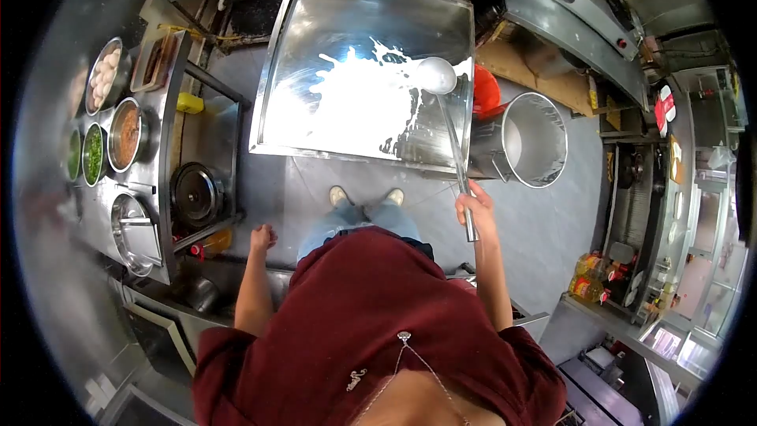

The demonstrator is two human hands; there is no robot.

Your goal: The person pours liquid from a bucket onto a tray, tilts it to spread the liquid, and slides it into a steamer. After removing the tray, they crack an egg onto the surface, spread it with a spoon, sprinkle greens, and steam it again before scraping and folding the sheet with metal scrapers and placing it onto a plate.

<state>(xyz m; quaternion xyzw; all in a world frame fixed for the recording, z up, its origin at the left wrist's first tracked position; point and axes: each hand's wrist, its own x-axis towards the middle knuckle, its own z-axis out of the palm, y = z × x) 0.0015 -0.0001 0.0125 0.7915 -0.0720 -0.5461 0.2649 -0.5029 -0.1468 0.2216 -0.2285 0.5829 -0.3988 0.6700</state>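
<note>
My right hand (476, 207) is closed around the handle of a long metal ladle (459, 159). Its round bowl, coated white, is over the right part of a wide, shallow metal tray (315, 20). A white liquid (351, 106) spreads in an uneven, splashed patch across the tray's middle and near part. My left hand (265, 237) hangs beside my body with its fingers curled in and no object visible in it. To the right of the tray stands a tall metal bucket (535, 140) with whitish residue inside.
A red container (486, 88) sits between tray and bucket. On the left counter (158, 150) are metal bowls of eggs (104, 79), chopped greens (93, 155) and a reddish-brown food (126, 134). Oil bottles (588, 288) stand at the right. Grey floor (528, 225) surrounds my feet.
</note>
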